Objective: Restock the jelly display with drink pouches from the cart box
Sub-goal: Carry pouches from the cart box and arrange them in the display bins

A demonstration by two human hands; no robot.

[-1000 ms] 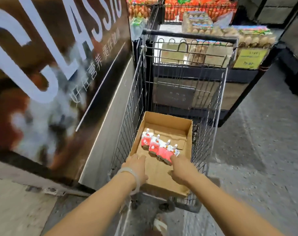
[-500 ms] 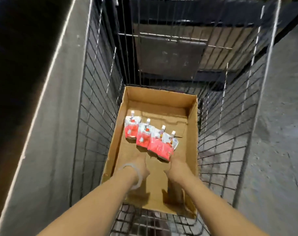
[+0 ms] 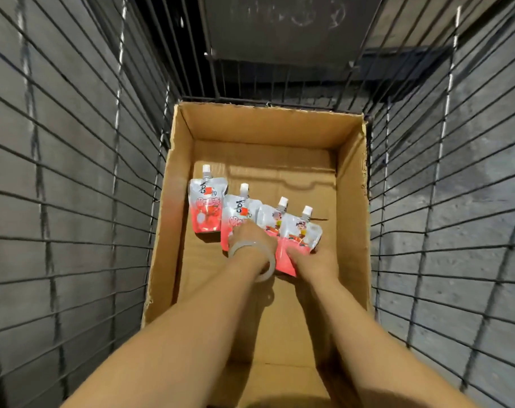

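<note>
We look down into a wire shopping cart (image 3: 82,178) in which an open cardboard box (image 3: 350,178) rests on the cart floor. Four drink pouches lie flat on the box bottom, toward its left side, in an overlapping diagonal row with their white caps pointing away from us. The first pouch (image 3: 206,208) lies farthest left and farthest from us; the second pouch (image 3: 237,214) overlaps its right edge; the third pouch (image 3: 270,220) and the fourth pouch (image 3: 301,232) follow to the right, each one nearer to us than the last. Our left hand (image 3: 251,237), with a pale bangle (image 3: 254,257) around the wrist, lies on the lower part of the second and third pouches; the fingers are hidden beneath the hand, so we cannot tell whether they grip a pouch or merely rest on it. Our right hand (image 3: 315,259) is at the near edge of the fourth pouch, with its fingers curled round the red lower edge, gripping it. Both forearms reach in over the near wall of the box. A dark panel (image 3: 285,25) hangs on the far end of the cart.
</note>
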